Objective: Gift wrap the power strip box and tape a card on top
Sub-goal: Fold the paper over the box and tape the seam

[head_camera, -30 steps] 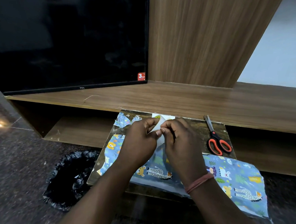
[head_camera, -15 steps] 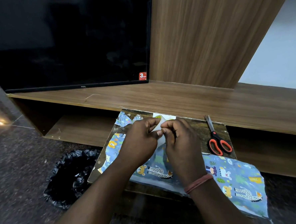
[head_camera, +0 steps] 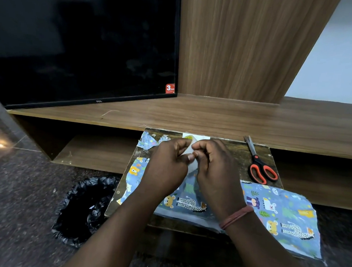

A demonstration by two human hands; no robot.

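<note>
Both hands meet above the middle of a small dark board (head_camera: 240,151). My left hand (head_camera: 166,170) and my right hand (head_camera: 216,171) pinch a small white roll (head_camera: 191,165) that looks like tape, fingertips touching at its edge. Blue animal-print wrapping paper (head_camera: 279,214) lies across the board under my hands and hangs over its right side. Whether the box sits under the paper I cannot tell. A white card with a yellow mark (head_camera: 197,137) peeks out just beyond my fingers at the board's far edge.
Orange-handled scissors (head_camera: 259,169) lie at the board's right rear. Torn paper scraps (head_camera: 150,141) sit at its left rear. A bin lined with a black bag (head_camera: 84,208) stands on the floor to the left. A wooden TV unit (head_camera: 213,117) with a television (head_camera: 83,45) is behind.
Both hands stay on the white roll in the same place; only the fingertips have shifted slightly on it.
</note>
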